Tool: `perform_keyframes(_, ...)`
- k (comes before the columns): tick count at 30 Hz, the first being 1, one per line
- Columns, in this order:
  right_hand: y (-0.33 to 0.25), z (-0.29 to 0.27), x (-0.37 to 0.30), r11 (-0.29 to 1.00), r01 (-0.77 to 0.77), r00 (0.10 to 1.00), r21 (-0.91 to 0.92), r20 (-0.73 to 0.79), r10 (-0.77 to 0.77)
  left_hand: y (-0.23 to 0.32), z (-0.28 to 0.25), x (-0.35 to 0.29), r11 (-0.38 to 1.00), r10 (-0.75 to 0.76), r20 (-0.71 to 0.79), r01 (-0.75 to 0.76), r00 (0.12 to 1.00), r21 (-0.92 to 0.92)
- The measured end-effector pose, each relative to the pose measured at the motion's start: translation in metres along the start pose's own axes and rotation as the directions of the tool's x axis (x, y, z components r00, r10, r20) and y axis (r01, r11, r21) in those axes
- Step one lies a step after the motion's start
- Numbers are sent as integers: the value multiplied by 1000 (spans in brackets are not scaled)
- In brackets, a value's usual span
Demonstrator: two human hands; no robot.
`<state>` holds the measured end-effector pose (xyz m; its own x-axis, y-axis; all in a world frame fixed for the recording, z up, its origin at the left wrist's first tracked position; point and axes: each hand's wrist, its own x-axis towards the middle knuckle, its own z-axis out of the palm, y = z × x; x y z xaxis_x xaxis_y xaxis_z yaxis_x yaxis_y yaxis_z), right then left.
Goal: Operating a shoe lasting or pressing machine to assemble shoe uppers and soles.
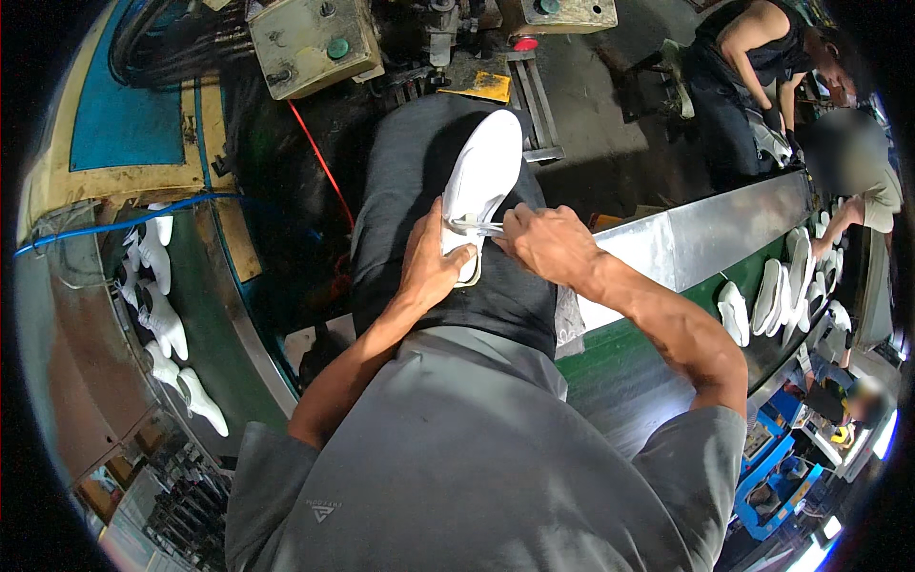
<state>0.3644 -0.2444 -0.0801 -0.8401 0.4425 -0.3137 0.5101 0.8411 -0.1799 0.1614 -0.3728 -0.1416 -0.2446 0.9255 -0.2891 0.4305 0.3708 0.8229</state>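
A white shoe lies across my dark trousers, its rounded toe pointing away from me. My left hand grips the shoe along its left side near the heel end, thumb pressed against it. From the right, my right hand is closed around a thin metal hand tool. The tool's end touches the shoe around its middle. Most of its handle is hidden in my fist, so its exact kind does not show.
Conveyors with green belts run on both sides, carrying white shoes at left and more shoes at right. Machine boxes stand ahead. Co-workers work at right. A blue hose crosses at left.
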Motion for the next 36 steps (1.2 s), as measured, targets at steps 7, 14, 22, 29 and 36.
perform_keyframes(7, 25, 34, 2, 979, 132, 944, 158, -322, -75, -9, -12, 21, 992, -97, 120, 106, 988, -73)
perform_keyframes(14, 26, 40, -13, 959, 13, 989, 282, -145, 29, -25, -4, 20, 928, -26, 205, 100, 978, -360)
perform_keyframes(22, 38, 24, -22, 915, 84, 981, 395, -195, -6, -27, 7, 21, 908, -63, 164, 125, 984, -401)
perform_keyframes(29, 12, 22, -2, 924, -46, 999, 381, 5, 48, -25, -11, 31, 946, 51, 284, 45, 958, -321)
perform_keyframes(36, 45, -17, -21, 879, -110, 986, 464, -59, 155, 12, -16, 58, 985, 103, 122, -84, 987, -152)
